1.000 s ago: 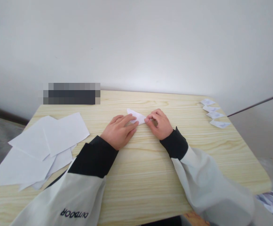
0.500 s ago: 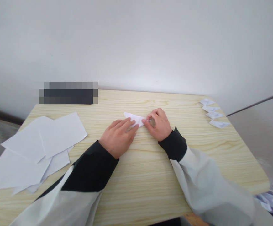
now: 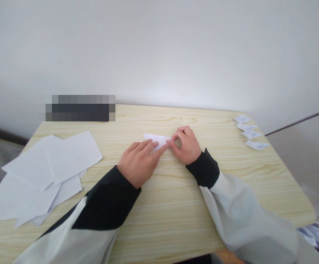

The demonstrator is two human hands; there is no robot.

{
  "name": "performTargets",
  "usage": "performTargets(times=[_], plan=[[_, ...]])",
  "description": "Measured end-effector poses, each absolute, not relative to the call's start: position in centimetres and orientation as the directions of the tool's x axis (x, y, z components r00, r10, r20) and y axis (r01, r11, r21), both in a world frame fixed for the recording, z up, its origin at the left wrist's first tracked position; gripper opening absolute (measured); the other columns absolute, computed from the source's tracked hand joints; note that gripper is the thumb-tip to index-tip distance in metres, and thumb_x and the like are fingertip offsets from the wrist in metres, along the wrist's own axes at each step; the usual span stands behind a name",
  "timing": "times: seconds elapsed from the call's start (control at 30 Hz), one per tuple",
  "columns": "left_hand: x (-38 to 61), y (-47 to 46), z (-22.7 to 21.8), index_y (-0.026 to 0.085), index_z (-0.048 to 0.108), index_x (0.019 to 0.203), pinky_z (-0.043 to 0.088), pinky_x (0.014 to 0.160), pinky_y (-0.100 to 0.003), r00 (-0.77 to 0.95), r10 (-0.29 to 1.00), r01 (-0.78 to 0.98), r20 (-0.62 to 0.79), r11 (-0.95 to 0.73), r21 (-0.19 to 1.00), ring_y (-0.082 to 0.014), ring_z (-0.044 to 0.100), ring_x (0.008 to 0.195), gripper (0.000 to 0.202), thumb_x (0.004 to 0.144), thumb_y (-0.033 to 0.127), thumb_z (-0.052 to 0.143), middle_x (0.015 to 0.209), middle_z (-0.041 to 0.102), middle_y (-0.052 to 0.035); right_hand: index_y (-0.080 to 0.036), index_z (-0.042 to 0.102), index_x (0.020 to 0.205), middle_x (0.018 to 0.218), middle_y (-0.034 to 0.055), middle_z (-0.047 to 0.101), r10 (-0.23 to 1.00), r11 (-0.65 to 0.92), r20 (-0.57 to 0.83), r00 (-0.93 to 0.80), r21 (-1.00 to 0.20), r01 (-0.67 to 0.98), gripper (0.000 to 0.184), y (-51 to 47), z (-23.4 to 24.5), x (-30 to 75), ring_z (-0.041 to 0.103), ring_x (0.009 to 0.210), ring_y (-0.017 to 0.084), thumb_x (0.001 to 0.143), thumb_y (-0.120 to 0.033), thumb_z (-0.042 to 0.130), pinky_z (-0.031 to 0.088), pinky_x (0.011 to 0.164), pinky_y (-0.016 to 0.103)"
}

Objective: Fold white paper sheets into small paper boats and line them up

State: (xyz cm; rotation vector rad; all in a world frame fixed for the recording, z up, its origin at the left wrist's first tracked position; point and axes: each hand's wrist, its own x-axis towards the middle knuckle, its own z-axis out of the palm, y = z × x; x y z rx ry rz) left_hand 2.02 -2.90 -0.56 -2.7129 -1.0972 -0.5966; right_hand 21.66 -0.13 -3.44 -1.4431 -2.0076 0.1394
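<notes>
A small folded piece of white paper [image 3: 159, 140] lies on the wooden table, its pointed left end showing. My left hand [image 3: 140, 161] rests across its lower edge with the fingers stretched flat; the thumb reaches along it to the right hand. At the paper's right end, my right hand [image 3: 186, 146] pinches the tip between thumb and index finger, its other fingers curled. Part of the paper is hidden under both hands. Both wrists are in black cuffs with light grey sleeves.
Loose white sheets [image 3: 68, 157] overlap at the table's left. Several small folded papers [image 3: 256, 145] form a row near the right edge. A dark blurred-out object [image 3: 79, 112] stands at the back left by the wall [image 3: 159, 55]. Crumpled pale material [image 3: 318, 236] lies beyond the right edge.
My left thumb has stretched right until it meets the right hand's fingertips. The paper's left tip has dipped slightly. My right hand keeps its pinch in nearly the same spot.
</notes>
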Motion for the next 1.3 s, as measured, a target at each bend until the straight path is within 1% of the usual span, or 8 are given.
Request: performTargets(times=[0.1,0.23,0.43,0.6,0.73,0.87,1.07,1.3], plan=[[1.99,-3.05,-0.5,0.023,0.062,0.118,0.05,0.082,-0.038,0.656,0.637,0.694,0.406,-0.719,0.006,-0.0249,0.062,0.105,0.035,0.088,0.016,0.045,0.113,0.067,-0.0074,-0.02,0.054,0.074,0.089,0.0083,0.052,0.884,0.378,0.432,-0.18,-0.433,0.818,0.015,-0.11,-3.43,21.63,0.051,0.09,0.024,0.08,-0.034,0.058,0.043,0.084,0.042],[1.97,-3.05,-0.48,0.025,0.064,0.114,0.05,0.081,-0.038,0.653,0.649,0.7,0.391,-0.714,0.016,-0.0251,0.061,0.105,0.033,0.088,0.017,0.047,0.112,0.067,-0.0078,-0.02,0.054,0.074,0.089,0.0083,0.053,0.885,0.375,0.428,-0.182,-0.427,0.823,0.016,-0.04,-3.52,21.64,0.051,0.09,0.024,0.081,-0.034,0.056,0.043,0.083,0.042],[2.09,-2.92,-0.43,0.024,0.064,0.114,0.05,0.079,-0.04,0.659,0.65,0.702,0.379,-0.712,0.001,-0.026,0.061,0.105,0.032,0.088,0.018,0.046,0.112,0.067,-0.0082,-0.021,0.054,0.073,0.088,0.0072,0.053,0.875,0.383,0.449,-0.181,-0.413,0.826,0.017,0.03,-3.66,21.68,0.052,0.088,0.024,0.082,-0.034,0.057,0.043,0.081,0.041],[2.09,-2.96,-0.42,0.024,0.065,0.113,0.05,0.078,-0.041,0.662,0.645,0.703,0.381,-0.711,-0.018,-0.0263,0.061,0.105,0.032,0.089,0.018,0.045,0.112,0.067,-0.008,-0.021,0.054,0.073,0.088,0.0074,0.054,0.88,0.375,0.439,-0.182,-0.407,0.833,0.017,0.04,-3.6,21.68,0.052,0.088,0.023,0.082,-0.035,0.058,0.043,0.081,0.04],[2.07,-2.94,-0.49,0.025,0.065,0.112,0.049,0.078,-0.039,0.667,0.645,0.701,0.374,-0.712,-0.023,-0.0256,0.061,0.105,0.031,0.089,0.019,0.045,0.112,0.067,-0.0076,-0.021,0.054,0.072,0.089,0.0067,0.054,0.878,0.381,0.443,-0.181,-0.416,0.826,0.019,0.07,-3.58,21.74,0.052,0.087,0.023,0.081,-0.037,0.059,0.043,0.08,0.04],[2.05,-2.91,-0.55,0.025,0.065,0.112,0.048,0.079,-0.038,0.666,0.64,0.702,0.383,-0.711,-0.033,-0.0245,0.061,0.105,0.031,0.089,0.019,0.045,0.111,0.067,-0.007,-0.021,0.055,0.073,0.088,0.0068,0.054,0.886,0.375,0.425,-0.184,-0.425,0.824,0.02,0.14,-3.6,21.82,0.052,0.087,0.023,0.081,-0.039,0.06,0.043,0.081,0.04],[1.99,-2.93,-0.57,0.025,0.065,0.112,0.049,0.079,-0.04,0.667,0.641,0.699,0.38,-0.715,-0.022,-0.0259,0.061,0.105,0.03,0.089,0.019,0.047,0.113,0.066,-0.0076,-0.02,0.056,0.075,0.089,0.0063,0.054,0.904,0.353,0.384,-0.188,-0.423,0.834,0.02,0.13,-3.37,21.8,0.052,0.089,0.023,0.081,-0.039,0.061,0.042,0.084,0.039],[2.24,-3.05,-0.55,0.026,0.065,0.112,0.049,0.079,-0.04,0.654,0.657,0.716,0.375,-0.697,-0.028,-0.0252,0.061,0.105,0.03,0.089,0.019,0.047,0.112,0.067,-0.0064,-0.02,0.056,0.074,0.088,0.006,0.055,0.905,0.349,0.387,-0.179,-0.432,0.832,0.02,0.05,-3.19,21.73,0.052,0.087,0.022,0.081,-0.039,0.059,0.042,0.083,0.038]])
